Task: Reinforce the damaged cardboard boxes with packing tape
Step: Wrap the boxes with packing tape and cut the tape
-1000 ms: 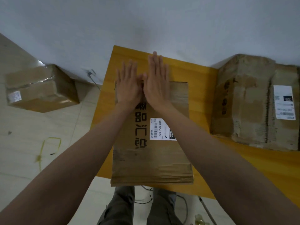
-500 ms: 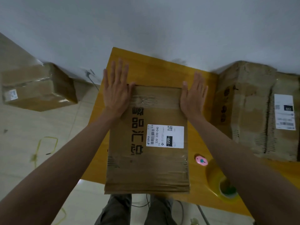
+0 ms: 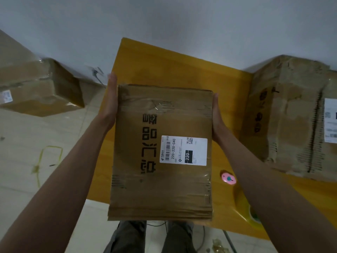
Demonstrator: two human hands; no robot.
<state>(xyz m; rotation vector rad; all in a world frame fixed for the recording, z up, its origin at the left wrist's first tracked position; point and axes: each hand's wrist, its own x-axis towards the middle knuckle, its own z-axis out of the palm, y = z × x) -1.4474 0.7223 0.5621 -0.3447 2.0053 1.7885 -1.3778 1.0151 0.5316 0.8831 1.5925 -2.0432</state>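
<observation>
Head view. Box point(image 3: 162, 152) flat and held between both hands, near end hanging out past the worktop point(image 3: 164, 64) edge, above the knees. Left hand point(image 3: 111, 99) flat against the left side, fingers straight, pointing away. Right hand point(image 3: 216, 117) flat against the right side, same pose, palm pressing inward. No curl round an edge on either side that shows here, so looks like squeeze only, no hook underneath. Cannot tell whether the far end rests on the worktop or floats above it.

Glossy tape across the far end, wrinkled at the middle; more tape across the near end. White label point(image 3: 183, 152) on top, near the right edge.

Risks now. Slip first: smooth cardboard, flat palms, and much of the length overhanging; any easing of pressure likely tips the near end down toward the floor. Crush next: too hard a squeeze on a soft, worn box probably buckles the sides and reopens the wrinkled tape. Snag as well: pink cutter point(image 3: 228, 178) just right of the box, roll point(image 3: 249, 210) of yellowish tape partly under the right forearm; a sideways swing could knock either off the worktop. Stack point(image 3: 291, 114) of flattened boxes well to the right, another box on the floor point(image 3: 40, 92) to the left, both clear of the hands.
</observation>
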